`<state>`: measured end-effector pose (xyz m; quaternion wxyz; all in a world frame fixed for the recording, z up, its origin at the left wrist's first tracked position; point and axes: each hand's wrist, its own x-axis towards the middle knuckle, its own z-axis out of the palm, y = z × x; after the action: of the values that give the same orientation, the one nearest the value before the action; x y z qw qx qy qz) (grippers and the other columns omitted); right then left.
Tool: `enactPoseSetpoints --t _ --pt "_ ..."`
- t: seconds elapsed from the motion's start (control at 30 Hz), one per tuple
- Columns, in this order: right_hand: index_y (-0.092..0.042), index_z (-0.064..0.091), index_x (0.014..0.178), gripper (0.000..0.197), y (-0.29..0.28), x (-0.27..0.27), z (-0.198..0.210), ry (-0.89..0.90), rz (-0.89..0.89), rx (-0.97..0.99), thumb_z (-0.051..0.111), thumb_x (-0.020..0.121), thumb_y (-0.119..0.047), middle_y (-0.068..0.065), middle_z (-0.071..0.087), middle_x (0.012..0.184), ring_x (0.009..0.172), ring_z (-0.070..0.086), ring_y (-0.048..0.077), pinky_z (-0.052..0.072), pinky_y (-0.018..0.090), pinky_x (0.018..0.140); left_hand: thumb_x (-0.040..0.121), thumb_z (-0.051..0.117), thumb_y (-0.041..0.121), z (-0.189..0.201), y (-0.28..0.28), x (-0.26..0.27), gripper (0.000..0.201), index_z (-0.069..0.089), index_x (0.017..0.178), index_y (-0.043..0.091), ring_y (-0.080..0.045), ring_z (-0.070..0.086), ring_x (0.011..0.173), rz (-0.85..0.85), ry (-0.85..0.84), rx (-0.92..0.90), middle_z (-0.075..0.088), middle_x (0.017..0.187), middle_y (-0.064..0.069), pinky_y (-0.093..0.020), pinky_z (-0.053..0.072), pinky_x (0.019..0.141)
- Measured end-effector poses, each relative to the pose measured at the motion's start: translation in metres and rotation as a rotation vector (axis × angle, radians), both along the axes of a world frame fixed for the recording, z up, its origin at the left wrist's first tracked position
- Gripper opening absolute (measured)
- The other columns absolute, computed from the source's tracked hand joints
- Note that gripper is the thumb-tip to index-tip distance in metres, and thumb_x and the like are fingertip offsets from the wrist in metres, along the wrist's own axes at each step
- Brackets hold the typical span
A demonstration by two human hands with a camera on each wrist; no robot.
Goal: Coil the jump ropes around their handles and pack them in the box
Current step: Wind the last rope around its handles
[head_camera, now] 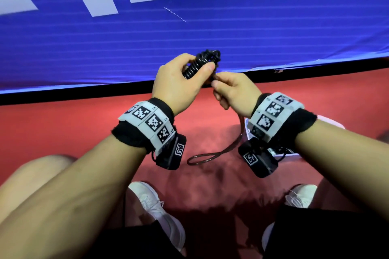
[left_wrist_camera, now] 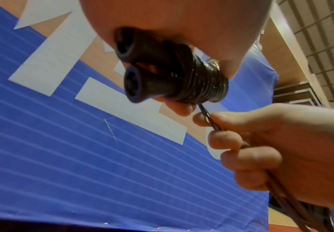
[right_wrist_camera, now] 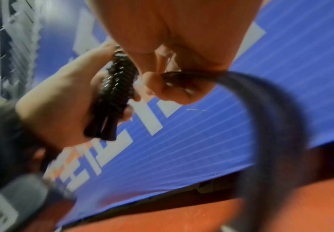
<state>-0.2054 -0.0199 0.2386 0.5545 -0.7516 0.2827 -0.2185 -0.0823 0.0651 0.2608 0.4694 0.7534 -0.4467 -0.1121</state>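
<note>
My left hand [head_camera: 181, 82] grips the two black jump rope handles [left_wrist_camera: 140, 73] held side by side, with dark rope coiled in many tight turns around them [head_camera: 195, 67]. From the coil the loose rope runs into my right hand [head_camera: 231, 92], whose fingers [left_wrist_camera: 227, 139] are curled round it just right of the handles. Below that hand the rest of the rope hangs in a doubled loop [head_camera: 212, 154] above the red floor. In the right wrist view the coil [right_wrist_camera: 116, 81] sits in my left palm and the hanging rope [right_wrist_camera: 277, 109] is blurred. No box can be made out.
A blue mat [head_camera: 189, 33] with large white shapes lies ahead, its black front edge [head_camera: 63, 95] bordering the red floor [head_camera: 52, 128]. My bare knees and white shoes [head_camera: 155, 210] are below. A white object [head_camera: 282, 151] lies on the floor under my right wrist.
</note>
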Motion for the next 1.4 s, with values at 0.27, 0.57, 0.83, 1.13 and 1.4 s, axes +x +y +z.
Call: enactPoseSetpoints --t 0.27,0.57,0.83,1.13,1.4 --pt "-0.006 0.064 0.086 0.029 0.010 0.004 0.001 0.190 -0.030 -0.372 0.043 0.095 -0.024 0.004 0.062 0.069 0.066 0.055 0.020 0.044 0.036 0.067 0.072 0.055 0.068 -0.012 -0.006 0.007 0.037 0.058 0.093 0.038 -0.016 0.065 0.063 0.058 -0.021 0.061 0.063 0.063 0.011 -0.041 0.054 0.070" --pt "-0.006 0.050 0.066 0.031 0.013 -0.001 0.014 0.227 -0.051 -0.372 0.046 0.094 -0.018 0.000 0.039 0.053 0.053 0.036 0.019 0.030 0.034 0.057 0.079 0.051 0.062 -0.014 -0.008 0.008 0.034 0.062 0.088 0.031 -0.022 0.063 0.064 -0.003 -0.098 0.054 0.063 0.067 0.007 -0.044 0.053 0.066" --pt "-0.011 0.036 0.055 0.038 0.002 -0.002 0.018 0.163 -0.152 -0.255 0.050 0.090 -0.013 0.001 0.028 0.052 0.051 0.025 0.015 0.022 0.033 0.053 0.096 0.043 0.045 -0.009 -0.009 -0.003 0.033 0.048 0.128 0.035 -0.016 0.055 0.083 -0.098 -0.137 0.157 0.061 0.088 0.012 -0.031 0.046 0.082" --pt "0.013 0.056 0.075 0.028 -0.001 -0.006 0.017 0.111 -0.150 -0.139 0.049 0.090 -0.010 0.012 0.036 0.065 0.057 0.029 0.020 0.022 0.030 0.053 0.098 0.052 0.027 -0.001 -0.003 0.006 0.039 0.031 0.128 0.041 -0.012 0.050 0.051 -0.312 0.102 0.200 0.060 0.074 0.004 -0.024 0.041 0.058" --pt "-0.001 0.047 0.066 0.029 0.003 0.000 0.017 0.134 -0.143 -0.150 0.048 0.092 -0.012 0.010 0.034 0.062 0.052 0.026 0.016 0.022 0.031 0.053 0.100 0.041 0.043 -0.006 -0.008 0.000 0.036 0.038 0.136 0.036 -0.025 0.055 0.076 -0.132 -0.070 0.205 0.067 0.093 -0.010 -0.031 0.038 0.069"
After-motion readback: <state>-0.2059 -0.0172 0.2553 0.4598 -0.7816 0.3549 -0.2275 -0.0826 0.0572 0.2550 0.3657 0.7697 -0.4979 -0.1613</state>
